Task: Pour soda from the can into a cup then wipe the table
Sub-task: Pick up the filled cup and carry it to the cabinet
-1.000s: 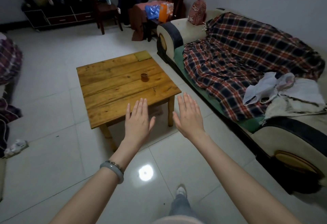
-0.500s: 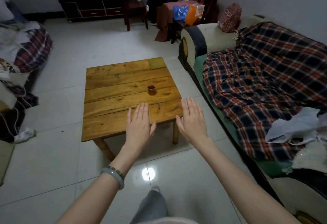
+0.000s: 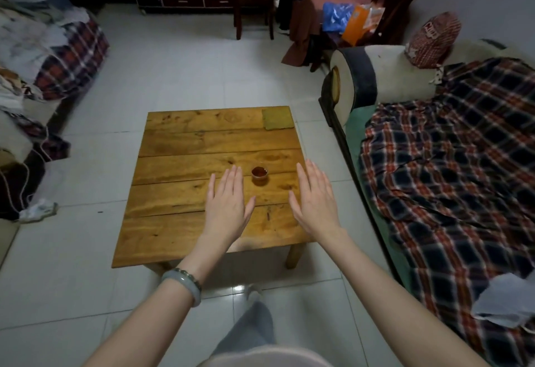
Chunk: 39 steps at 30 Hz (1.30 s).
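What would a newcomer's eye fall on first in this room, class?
The left hand and right hand hover flat over a square wooden plank table. Between them stands a small clear cup of dark liquid. A red-and-navy plaid blanket covers the sofa at right.

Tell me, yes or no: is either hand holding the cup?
No, the left hand and the right hand are both flat with straight fingers, and the cup stands free between them on the table.
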### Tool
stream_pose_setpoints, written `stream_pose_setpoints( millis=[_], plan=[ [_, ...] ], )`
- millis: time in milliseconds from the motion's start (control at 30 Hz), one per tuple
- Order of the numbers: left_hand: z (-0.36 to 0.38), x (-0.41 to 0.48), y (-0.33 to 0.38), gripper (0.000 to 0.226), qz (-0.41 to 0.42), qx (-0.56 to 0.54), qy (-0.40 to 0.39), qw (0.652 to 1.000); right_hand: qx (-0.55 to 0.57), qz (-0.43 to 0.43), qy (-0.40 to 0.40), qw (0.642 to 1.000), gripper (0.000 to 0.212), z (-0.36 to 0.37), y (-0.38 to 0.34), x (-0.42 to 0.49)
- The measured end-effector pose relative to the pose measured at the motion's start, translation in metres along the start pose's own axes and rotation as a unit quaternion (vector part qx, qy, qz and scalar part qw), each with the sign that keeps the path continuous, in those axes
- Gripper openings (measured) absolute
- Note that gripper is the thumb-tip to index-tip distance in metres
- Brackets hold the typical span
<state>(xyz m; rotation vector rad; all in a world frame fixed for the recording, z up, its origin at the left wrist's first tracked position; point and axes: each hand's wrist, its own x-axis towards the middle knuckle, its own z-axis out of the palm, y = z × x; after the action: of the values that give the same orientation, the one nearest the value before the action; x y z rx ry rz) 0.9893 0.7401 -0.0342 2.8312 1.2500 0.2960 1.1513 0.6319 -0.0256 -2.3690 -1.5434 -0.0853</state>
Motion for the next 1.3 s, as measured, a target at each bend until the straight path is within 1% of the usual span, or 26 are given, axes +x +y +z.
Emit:
stream_pose_setpoints(
  millis=[233, 367, 633, 767, 933, 1033, 1133, 1200, 1300],
  plan=[
    [0.027, 0.072, -0.010, 0.068, -0.012, 0.000, -0.020, 1.000, 0.014, -0.013, -0.032, 0.999, 0.060, 0.031, 0.024, 0.081],
    [0.046, 0.099, -0.015, 0.069, -0.022, -0.003, -0.045, 0.999, 0.019, -0.031, -0.069, 0.997, 0.061, 0.054, 0.035, 0.117],
    [0.104, 0.146, -0.028, 0.072, -0.046, -0.001, -0.102, 0.994, 0.047, -0.058, -0.123, 0.990, 0.061, 0.126, 0.075, 0.177],
    [0.152, 0.161, -0.023, 0.073, -0.065, -0.042, -0.130, 0.988, 0.067, -0.068, -0.167, 0.981, 0.063, 0.176, 0.099, 0.191],
    [0.218, 0.175, -0.025, 0.082, -0.110, -0.098, -0.134, 0.980, 0.121, -0.063, -0.204, 0.969, 0.070, 0.239, 0.121, 0.195],
    [0.258, 0.177, -0.028, 0.092, -0.153, -0.164, -0.138, 0.965, 0.154, -0.038, -0.230, 0.960, 0.071, 0.272, 0.128, 0.196],
    [0.293, 0.179, -0.028, 0.100, -0.182, -0.221, -0.144, 0.947, 0.201, -0.016, -0.252, 0.946, 0.069, 0.301, 0.136, 0.196],
    [0.311, 0.182, -0.028, 0.098, -0.189, -0.255, -0.136, 0.938, 0.229, -0.008, -0.261, 0.938, 0.066, 0.315, 0.140, 0.197],
    [0.330, 0.186, -0.027, 0.087, -0.204, -0.301, -0.107, 0.925, 0.256, -0.013, -0.264, 0.930, 0.060, 0.330, 0.140, 0.201]
  ],
)
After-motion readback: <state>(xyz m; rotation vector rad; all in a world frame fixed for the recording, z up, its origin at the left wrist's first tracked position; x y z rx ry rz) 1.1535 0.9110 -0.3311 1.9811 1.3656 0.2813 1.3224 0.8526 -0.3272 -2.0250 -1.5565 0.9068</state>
